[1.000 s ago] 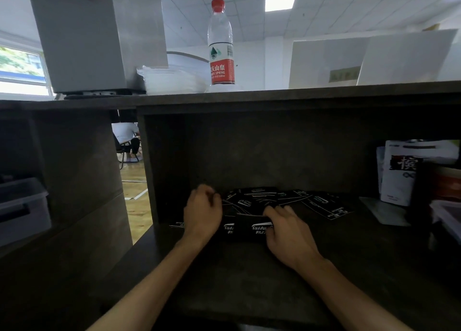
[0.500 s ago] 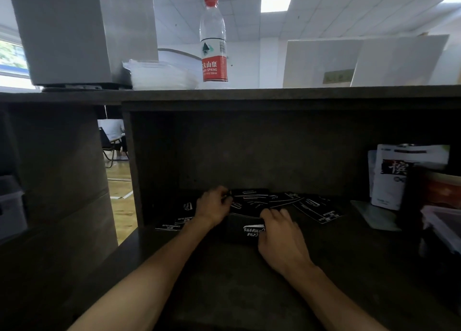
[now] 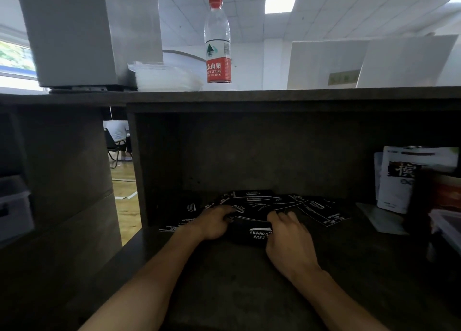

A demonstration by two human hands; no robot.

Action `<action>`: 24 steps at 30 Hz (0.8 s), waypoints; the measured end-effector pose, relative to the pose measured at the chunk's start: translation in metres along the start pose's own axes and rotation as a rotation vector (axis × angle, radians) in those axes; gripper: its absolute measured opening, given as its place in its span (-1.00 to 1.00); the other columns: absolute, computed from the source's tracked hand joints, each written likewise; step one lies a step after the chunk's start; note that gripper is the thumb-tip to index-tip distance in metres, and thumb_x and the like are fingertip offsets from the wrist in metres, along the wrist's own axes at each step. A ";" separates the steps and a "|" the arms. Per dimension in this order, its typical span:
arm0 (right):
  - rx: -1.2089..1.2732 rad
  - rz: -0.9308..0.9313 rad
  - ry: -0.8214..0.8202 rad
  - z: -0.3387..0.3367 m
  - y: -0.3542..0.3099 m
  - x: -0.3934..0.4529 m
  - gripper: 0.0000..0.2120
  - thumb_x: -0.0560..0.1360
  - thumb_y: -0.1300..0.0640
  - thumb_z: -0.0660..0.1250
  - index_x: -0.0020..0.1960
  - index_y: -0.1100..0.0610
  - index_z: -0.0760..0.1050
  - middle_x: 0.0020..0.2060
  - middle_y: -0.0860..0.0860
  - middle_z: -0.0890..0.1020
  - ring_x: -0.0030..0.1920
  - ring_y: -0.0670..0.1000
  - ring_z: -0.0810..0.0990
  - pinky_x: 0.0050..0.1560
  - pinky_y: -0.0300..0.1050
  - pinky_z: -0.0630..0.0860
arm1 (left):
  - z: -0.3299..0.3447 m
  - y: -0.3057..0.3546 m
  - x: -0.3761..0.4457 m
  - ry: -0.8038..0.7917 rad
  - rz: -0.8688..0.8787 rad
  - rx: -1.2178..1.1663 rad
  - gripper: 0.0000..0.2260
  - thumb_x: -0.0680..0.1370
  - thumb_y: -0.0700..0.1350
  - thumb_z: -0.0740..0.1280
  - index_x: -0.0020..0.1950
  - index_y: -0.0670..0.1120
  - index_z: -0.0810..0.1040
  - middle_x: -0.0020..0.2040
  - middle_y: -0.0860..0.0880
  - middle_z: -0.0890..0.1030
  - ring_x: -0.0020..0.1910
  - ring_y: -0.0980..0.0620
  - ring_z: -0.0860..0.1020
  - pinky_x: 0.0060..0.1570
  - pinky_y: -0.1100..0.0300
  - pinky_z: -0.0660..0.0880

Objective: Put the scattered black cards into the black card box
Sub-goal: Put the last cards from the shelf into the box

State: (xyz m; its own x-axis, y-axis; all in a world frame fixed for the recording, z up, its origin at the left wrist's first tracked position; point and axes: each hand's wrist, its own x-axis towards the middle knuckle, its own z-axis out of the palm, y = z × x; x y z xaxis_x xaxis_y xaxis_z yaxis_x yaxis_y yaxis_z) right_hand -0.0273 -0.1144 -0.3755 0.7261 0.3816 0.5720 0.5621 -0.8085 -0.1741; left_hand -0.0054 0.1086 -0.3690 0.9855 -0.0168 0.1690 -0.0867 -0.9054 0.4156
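both hands reach into a dark recess under the counter (image 3: 249,97). black card box (image 3: 252,232) lies flat on the lower shelf surface between the hands, white script on its near face. left hand (image 3: 214,222) sits at the box's left end, fingers curled and resting on the black cards (image 3: 252,201) right behind it; cannot tell if it actually pinches a card. right hand (image 3: 287,233) rests against the box's right end, fingers half bent over its edge, grip unclear. more cards fan out toward the back wall and to the right (image 3: 321,211), a few lie left of the left hand (image 3: 189,214). water bottle (image 3: 217,41) stands upright on the counter top. white packet (image 3: 399,178) leans at the far right of the recess.
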 end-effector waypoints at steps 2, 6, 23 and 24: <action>0.012 -0.003 -0.002 -0.001 0.000 -0.001 -0.70 0.49 0.20 0.23 0.21 0.01 0.43 0.11 -0.05 0.55 0.14 -0.02 0.42 0.09 -0.10 0.46 | -0.005 0.001 -0.002 -0.001 0.005 0.011 -0.56 0.56 -0.16 0.26 0.44 0.10 0.42 0.45 -0.02 0.41 0.44 -0.02 0.34 0.42 0.25 0.19; 0.028 -0.012 -0.004 -0.001 0.000 -0.002 -0.69 0.49 0.19 0.25 0.22 0.01 0.42 0.12 -0.05 0.54 0.15 -0.03 0.42 0.11 -0.10 0.46 | -0.012 -0.001 -0.002 -0.086 -0.020 0.055 -0.59 0.53 -0.10 0.33 0.38 0.11 0.47 0.40 -0.03 0.39 0.40 -0.02 0.35 0.44 0.08 0.27; 0.029 -0.006 0.008 0.002 0.000 0.001 -0.72 0.48 0.20 0.26 0.18 0.01 0.44 0.06 -0.05 0.56 0.11 -0.04 0.43 0.06 -0.09 0.48 | -0.014 0.011 -0.001 0.504 -0.089 -0.328 -0.95 0.53 -0.08 0.42 -0.04 0.03 0.66 -0.08 0.06 0.68 -0.02 0.11 0.62 0.13 0.10 0.53; 0.030 -0.006 0.007 0.001 0.000 0.001 -0.71 0.48 0.21 0.25 0.18 0.01 0.44 0.06 -0.05 0.56 0.12 -0.04 0.43 0.07 -0.09 0.48 | -0.019 0.012 -0.004 0.589 -0.071 -0.385 -0.93 0.55 -0.13 0.39 -0.05 0.02 0.66 -0.07 0.04 0.68 -0.02 0.10 0.62 0.12 0.08 0.54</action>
State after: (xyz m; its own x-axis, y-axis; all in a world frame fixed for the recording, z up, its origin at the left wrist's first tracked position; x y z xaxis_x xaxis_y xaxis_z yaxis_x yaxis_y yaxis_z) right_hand -0.0263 -0.1134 -0.3761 0.7201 0.3834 0.5783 0.5782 -0.7923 -0.1948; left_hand -0.0131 0.1062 -0.3473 0.7574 0.3670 0.5400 -0.1778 -0.6799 0.7114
